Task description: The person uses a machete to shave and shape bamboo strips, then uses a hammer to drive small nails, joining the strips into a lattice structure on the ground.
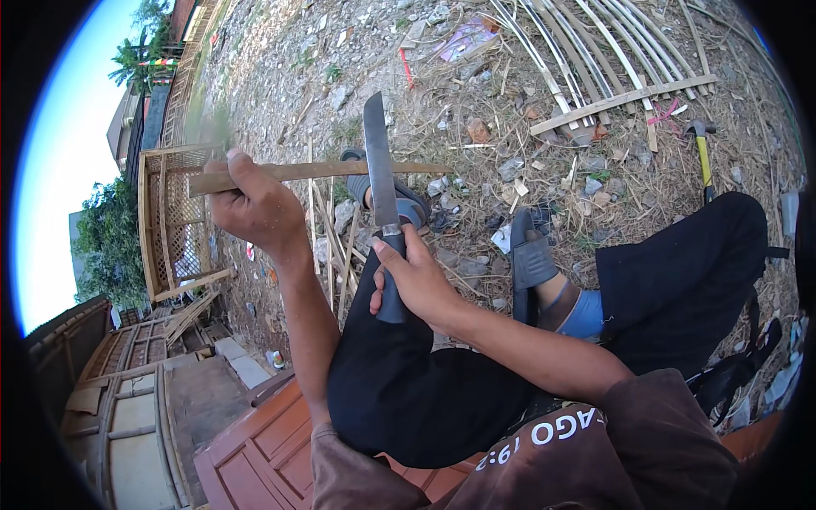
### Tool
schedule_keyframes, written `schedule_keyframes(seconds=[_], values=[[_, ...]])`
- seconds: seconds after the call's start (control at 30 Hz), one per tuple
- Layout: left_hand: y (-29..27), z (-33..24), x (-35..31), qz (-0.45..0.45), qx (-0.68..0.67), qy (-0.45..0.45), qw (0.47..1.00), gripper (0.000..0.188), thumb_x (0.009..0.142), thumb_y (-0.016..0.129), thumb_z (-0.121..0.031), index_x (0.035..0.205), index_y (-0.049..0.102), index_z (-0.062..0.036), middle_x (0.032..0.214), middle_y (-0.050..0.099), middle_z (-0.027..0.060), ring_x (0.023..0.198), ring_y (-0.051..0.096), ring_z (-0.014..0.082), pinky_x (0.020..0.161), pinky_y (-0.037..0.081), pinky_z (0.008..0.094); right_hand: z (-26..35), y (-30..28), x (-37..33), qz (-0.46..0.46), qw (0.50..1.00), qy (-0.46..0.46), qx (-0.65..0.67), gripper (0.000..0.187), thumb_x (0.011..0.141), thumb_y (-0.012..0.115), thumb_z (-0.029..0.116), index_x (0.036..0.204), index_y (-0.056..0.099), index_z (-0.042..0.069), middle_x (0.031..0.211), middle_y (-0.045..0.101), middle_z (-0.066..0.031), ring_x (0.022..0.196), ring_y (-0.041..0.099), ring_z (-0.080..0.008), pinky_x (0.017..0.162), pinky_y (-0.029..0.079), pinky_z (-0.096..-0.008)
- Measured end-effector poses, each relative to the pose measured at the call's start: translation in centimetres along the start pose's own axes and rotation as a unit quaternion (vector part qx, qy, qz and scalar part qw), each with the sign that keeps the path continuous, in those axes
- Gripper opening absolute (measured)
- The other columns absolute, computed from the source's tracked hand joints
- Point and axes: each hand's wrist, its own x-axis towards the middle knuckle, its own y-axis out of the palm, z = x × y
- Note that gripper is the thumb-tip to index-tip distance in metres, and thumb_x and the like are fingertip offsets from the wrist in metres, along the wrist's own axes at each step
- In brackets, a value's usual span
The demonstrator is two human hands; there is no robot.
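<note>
Your right hand [416, 276] is clamped around the dark handle of one knife [382, 200], its long grey blade pointing up and away from your knee. Just left of the knife, your left hand [255, 208] grips one bamboo strip [331, 172]: flat, pale brown, lying level, and crossing behind the blade about midway up. Two dark sandals [531, 255] are on your feet below and right of the knife. Beyond it, litter is scattered over dry ground, including one pinkish-purple wrapper [466, 38] lying flat, far above the blade tip. One yellow-handled hammer [702, 157] lies well right of the knife, below a row of split bamboo slats [595, 51].
</note>
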Motion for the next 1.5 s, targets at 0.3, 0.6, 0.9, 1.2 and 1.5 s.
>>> schedule_keyframes(seconds=[0.3,0.6,0.9,1.2,1.5], values=[[0.0,0.5,-0.1,-0.026,0.006,-0.029,0.999,0.032,0.097,0.049,-0.012,0.068,0.043,-0.0008,0.061,0.046,0.0049,0.056,0.043,0.0141,0.054,0.037,0.0335,0.5,0.0,-0.5,0.002,0.998,0.040,0.041,0.028,0.105,0.049,0.029,0.121,0.037,0.010,0.073,0.052,-0.0062,0.055,0.061,-0.0196,0.056,0.055,-0.0372],[-0.5,0.6,-0.1,-0.048,0.009,-0.043,0.998,0.032,0.098,0.049,-0.014,0.070,0.047,0.0002,0.061,0.050,0.0061,0.057,0.048,0.0150,0.055,0.040,0.0322,1.1,-0.5,-1.0,0.055,0.998,0.041,-0.008,0.034,0.103,0.051,0.028,0.122,0.037,0.003,0.069,0.053,-0.0061,0.052,0.061,-0.0186,0.049,0.052,-0.0331],[-1.5,1.9,-0.3,-0.075,0.001,-0.074,0.994,0.032,0.099,0.052,-0.018,0.075,0.054,0.0032,0.066,0.056,0.0103,0.062,0.055,0.0166,0.059,0.045,0.0315,0.0,-5.9,-2.1,-0.020,0.998,0.020,-0.048,0.032,0.099,0.059,0.019,0.122,0.043,0.002,0.068,0.052,-0.0034,0.052,0.060,-0.0144,0.049,0.053,-0.0315],[-0.9,2.9,-2.2,0.040,-0.213,-0.052,0.975,0.028,0.105,0.040,-0.021,0.088,0.046,-0.0001,0.079,0.058,0.0130,0.074,0.061,0.0226,0.077,0.052,0.0405,5.1,-17.1,-7.9,-0.145,0.973,0.021,-0.176,0.030,0.094,0.064,0.009,0.117,0.046,0.006,0.072,0.049,0.0011,0.054,0.049,-0.0072,0.050,0.044,-0.0258],[-0.4,1.1,-1.6,0.106,-0.442,-0.139,0.880,0.060,0.096,0.037,-0.068,0.098,0.050,-0.0099,0.071,0.032,-0.0008,0.058,0.032,0.0092,0.050,0.029,0.0255,11.6,-24.8,-14.8,-0.311,0.938,-0.094,-0.123,0.021,0.094,0.060,0.008,0.109,0.046,0.006,0.073,0.050,-0.0011,0.056,0.051,-0.0084,0.051,0.046,-0.0263]])
